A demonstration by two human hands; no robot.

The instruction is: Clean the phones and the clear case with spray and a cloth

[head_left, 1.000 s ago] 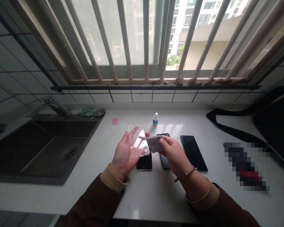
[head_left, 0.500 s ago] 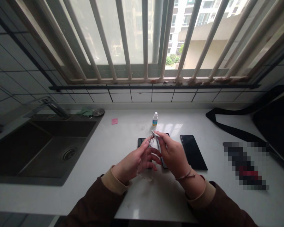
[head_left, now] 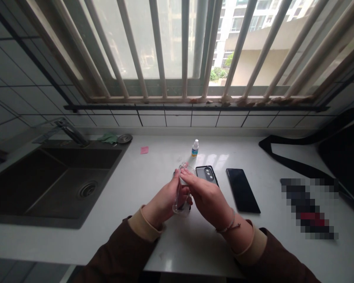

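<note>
My left hand (head_left: 162, 202) is closed around a clear phone case (head_left: 180, 211), held tilted on edge above the counter. My right hand (head_left: 206, 194) lies over the case's upper end, its fingers pressed together against the rim. Whatever those fingers pinch is hidden behind them. Just beyond my right hand, a black-rimmed phone case (head_left: 202, 173) with round camera openings lies on the counter. A dark flat object is mostly covered by my left hand and the clear case. Farther back stands a small white-capped bottle (head_left: 195, 150) with a blue and yellow label.
A black phone (head_left: 243, 190) lies right of my hands, with a blurred-out dark object (head_left: 308, 208) beyond it. A black strap (head_left: 295, 157) runs to a bag at right. At left are a sink (head_left: 70, 173), a faucet (head_left: 73, 131) and a pink note (head_left: 144, 150).
The clear case has turned more upright in my left hand. My right hand has shifted left and lower over it, and the white piece at its fingertips no longer shows.
</note>
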